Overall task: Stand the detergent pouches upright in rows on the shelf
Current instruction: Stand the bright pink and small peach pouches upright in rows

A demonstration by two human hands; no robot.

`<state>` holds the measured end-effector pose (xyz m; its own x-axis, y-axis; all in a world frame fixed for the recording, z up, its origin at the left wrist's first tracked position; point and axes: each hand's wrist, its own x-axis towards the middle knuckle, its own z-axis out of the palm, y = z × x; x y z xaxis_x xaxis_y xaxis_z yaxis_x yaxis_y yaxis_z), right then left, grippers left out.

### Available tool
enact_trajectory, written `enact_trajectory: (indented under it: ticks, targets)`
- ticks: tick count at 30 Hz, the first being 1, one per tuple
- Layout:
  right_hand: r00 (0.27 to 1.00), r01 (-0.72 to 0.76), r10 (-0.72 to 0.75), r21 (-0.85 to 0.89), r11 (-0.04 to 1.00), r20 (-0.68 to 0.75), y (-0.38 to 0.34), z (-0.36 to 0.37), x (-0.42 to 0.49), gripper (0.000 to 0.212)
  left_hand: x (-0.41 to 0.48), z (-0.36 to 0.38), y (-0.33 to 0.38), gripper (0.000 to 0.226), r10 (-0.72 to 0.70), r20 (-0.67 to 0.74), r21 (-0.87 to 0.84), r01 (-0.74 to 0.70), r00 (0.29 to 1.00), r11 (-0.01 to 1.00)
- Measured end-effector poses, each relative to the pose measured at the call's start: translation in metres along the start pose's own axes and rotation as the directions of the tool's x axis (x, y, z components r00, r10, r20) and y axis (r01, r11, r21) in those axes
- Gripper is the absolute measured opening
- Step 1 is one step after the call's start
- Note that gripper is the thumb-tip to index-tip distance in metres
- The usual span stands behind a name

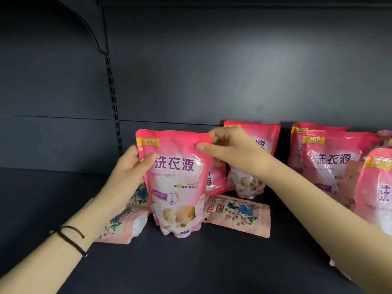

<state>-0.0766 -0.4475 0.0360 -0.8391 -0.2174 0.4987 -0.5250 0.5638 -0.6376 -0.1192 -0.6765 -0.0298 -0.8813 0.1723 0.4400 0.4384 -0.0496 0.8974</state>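
My left hand (129, 166) grips the left edge of the pink pouch (176, 183), thumb across its front. My right hand (229, 149) pinches its top right corner. Pouch upright at mid-shelf (191, 268), base between floral pouches (237, 215) lying flat. Other pink pouches (331, 164) stand behind and right.

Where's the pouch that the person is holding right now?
Head view, centre: the held pouch is upright on the shelf between the left hand and right hand, its base flanked by the flat left floral pouch and right floral pouch.
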Motion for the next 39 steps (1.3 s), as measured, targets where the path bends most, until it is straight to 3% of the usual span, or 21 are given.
enact_trajectory:
  ticks: [3, 7, 9, 11, 12, 14, 17, 20, 24, 27, 31, 36, 39]
  targets:
    - [1.000, -0.016, 0.015, 0.046, 0.999, 0.019, 0.001, 0.010, -0.008, 0.043, -0.004, -0.009, 0.000, 0.014, 0.034, -0.005, 0.086, -0.034, 0.999, 0.996]
    - [0.999, 0.030, -0.031, -0.062, 0.998, -0.012, -0.001, 0.007, -0.007, 0.044, -0.003, -0.015, 0.014, 0.013, 0.095, 0.035, 0.405, -0.101, 0.995, 0.909]
    - [0.998, 0.069, -0.068, -0.148, 0.987, 0.015, -0.003, 0.002, -0.007, 0.046, -0.006, -0.020, 0.024, 0.036, 0.062, 0.094, 0.669, -0.109, 0.994, 0.735]
    - [0.994, 0.107, -0.095, -0.266, 0.958, 0.061, -0.006, -0.002, -0.008, 0.047, -0.007, -0.025, 0.032, 0.057, -0.005, 0.131, 0.901, -0.117, 0.991, 0.418]
    - [0.990, 0.127, -0.099, -0.341, 0.931, 0.098, -0.008, -0.003, -0.009, 0.046, -0.007, -0.026, 0.035, 0.061, -0.019, 0.136, 0.954, -0.126, 0.991, 0.271]
    - [0.979, 0.151, -0.059, -0.500, 0.853, 0.194, -0.011, -0.007, -0.011, 0.042, -0.007, -0.025, 0.042, 0.062, -0.035, 0.163, 0.985, -0.160, 0.986, 0.070]
    - [0.942, 0.127, 0.123, -0.670, 0.732, 0.312, -0.012, -0.015, -0.020, 0.034, -0.014, -0.016, 0.052, 0.059, -0.022, 0.238, 0.965, -0.238, 0.971, -0.106]
    - [0.901, 0.129, 0.240, -0.752, 0.646, 0.361, -0.007, -0.021, -0.032, 0.034, -0.028, 0.003, 0.054, 0.055, 0.004, 0.331, 0.938, -0.328, 0.944, -0.114]
    - [0.859, 0.088, 0.367, -0.810, 0.580, 0.356, 0.001, -0.034, -0.049, 0.030, -0.052, 0.049, 0.040, 0.050, 0.018, 0.475, 0.880, -0.475, 0.880, 0.008]
    - [0.828, 0.090, 0.430, -0.841, 0.533, 0.361, 0.006, -0.046, -0.060, 0.029, -0.060, 0.085, 0.024, 0.045, -0.011, 0.560, 0.828, -0.559, 0.828, 0.044]
    - [0.800, 0.154, 0.463, -0.876, 0.456, 0.382, 0.014, -0.061, -0.075, 0.031, -0.061, 0.124, 0.006, 0.038, -0.041, 0.575, 0.818, -0.575, 0.817, 0.017]
    - [0.770, 0.211, 0.476, -0.873, 0.439, 0.426, 0.021, -0.075, -0.085, 0.035, -0.056, 0.146, 0.005, 0.036, -0.090, 0.587, 0.806, -0.591, 0.805, -0.029]
    - [0.770, 0.196, 0.483, -0.875, 0.443, 0.417, 0.025, -0.073, -0.088, 0.036, -0.045, 0.154, 0.013, 0.029, -0.126, 0.575, 0.814, -0.581, 0.808, -0.006]
